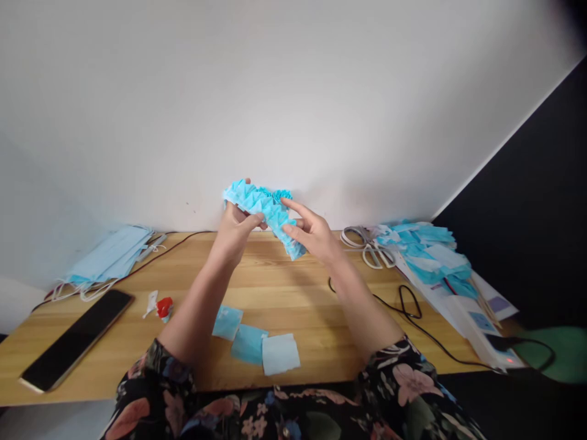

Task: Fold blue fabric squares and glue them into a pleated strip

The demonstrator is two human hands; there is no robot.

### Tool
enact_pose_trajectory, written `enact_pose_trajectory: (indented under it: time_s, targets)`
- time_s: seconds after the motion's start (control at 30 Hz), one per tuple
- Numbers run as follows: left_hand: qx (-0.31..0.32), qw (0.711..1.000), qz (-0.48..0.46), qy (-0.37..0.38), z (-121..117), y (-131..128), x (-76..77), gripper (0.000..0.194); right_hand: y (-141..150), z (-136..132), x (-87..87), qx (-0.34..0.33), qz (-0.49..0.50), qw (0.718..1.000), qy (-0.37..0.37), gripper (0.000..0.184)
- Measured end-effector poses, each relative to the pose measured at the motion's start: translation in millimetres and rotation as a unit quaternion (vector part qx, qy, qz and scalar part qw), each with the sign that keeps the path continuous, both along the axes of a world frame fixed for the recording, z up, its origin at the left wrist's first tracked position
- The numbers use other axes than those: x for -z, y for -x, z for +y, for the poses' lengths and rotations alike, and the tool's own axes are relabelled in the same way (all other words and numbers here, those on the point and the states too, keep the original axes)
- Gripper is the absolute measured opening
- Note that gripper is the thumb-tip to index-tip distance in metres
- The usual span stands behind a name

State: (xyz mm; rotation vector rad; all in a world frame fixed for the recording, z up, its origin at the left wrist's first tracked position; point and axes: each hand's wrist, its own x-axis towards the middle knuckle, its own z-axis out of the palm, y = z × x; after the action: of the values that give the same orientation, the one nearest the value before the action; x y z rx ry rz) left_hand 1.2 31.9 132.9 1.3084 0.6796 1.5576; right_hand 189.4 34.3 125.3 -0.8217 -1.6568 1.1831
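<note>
A blue piece point(262, 206) of folded, ruffled mask fabric is held up in front of me above the far part of the table. My left hand point(235, 229) grips its left part, thumb in front and fingers mostly hidden behind. At its right end, my right hand point(309, 229) pinches it with the thumb, while the index finger stretches along the upper edge. Below my hands, three small squares cut from blue and pale fabric point(250, 343) lie on the table, partly overlapping.
Blue face masks point(110, 253) lie stacked at the left, near a phone point(76, 342) and a red scrap point(164, 307). At the right are scissors point(378, 253), tape point(355, 235), a pile of blue strips point(426, 250), a black cable point(408, 315) and a power strip point(486, 333). The wall point(275, 91) stands behind.
</note>
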Motion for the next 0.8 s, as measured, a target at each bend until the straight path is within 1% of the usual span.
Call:
enact_pose_trajectory:
  time_s: [0.07,0.13,0.27,0.33,0.4,0.5,0.57,0.63,0.7,0.8]
  targets:
    - [0.016,1.000,0.000,0.005,0.0,-0.5,2.0,0.075,0.8,-1.3,-0.9,0.008,0.003,1.000,0.007,0.072]
    - [0.046,0.999,0.013,0.007,0.0,-1.1,4.4,0.077,1.7,-2.2,-1.7,0.020,0.013,1.000,0.008,0.069]
    - [0.093,0.994,0.064,-0.002,-1.7,-3.8,6.1,0.098,3.1,-2.6,-1.2,0.034,0.016,0.999,0.005,0.069]
    - [0.103,0.992,0.073,-0.001,-2.8,-5.9,5.7,0.103,3.4,-2.3,0.1,0.032,0.014,0.999,0.002,0.070]
    - [0.103,0.992,0.071,0.003,-3.1,-7.4,5.7,0.102,2.9,-1.7,1.4,0.031,0.010,0.999,-0.003,0.068]
    - [0.079,0.995,0.060,0.006,-0.7,-6.6,7.2,0.098,0.5,0.0,2.4,0.044,0.009,0.999,-0.029,0.061]
    - [0.062,0.997,0.048,-0.002,1.8,-4.5,8.2,0.096,-1.2,1.0,2.0,0.055,0.009,0.997,-0.052,0.059]
    - [0.055,0.998,0.038,-0.013,3.6,-2.5,8.6,0.094,-2.1,1.0,0.8,0.050,0.008,0.997,-0.063,0.058]
    - [0.052,0.998,0.030,-0.017,3.9,-1.8,8.0,0.093,-1.6,0.0,-0.4,0.029,0.006,0.998,-0.047,0.061]
    - [0.045,0.998,0.029,-0.015,2.4,-2.2,5.6,0.092,0.1,-2.3,-1.2,0.003,-0.003,1.000,-0.008,0.074]
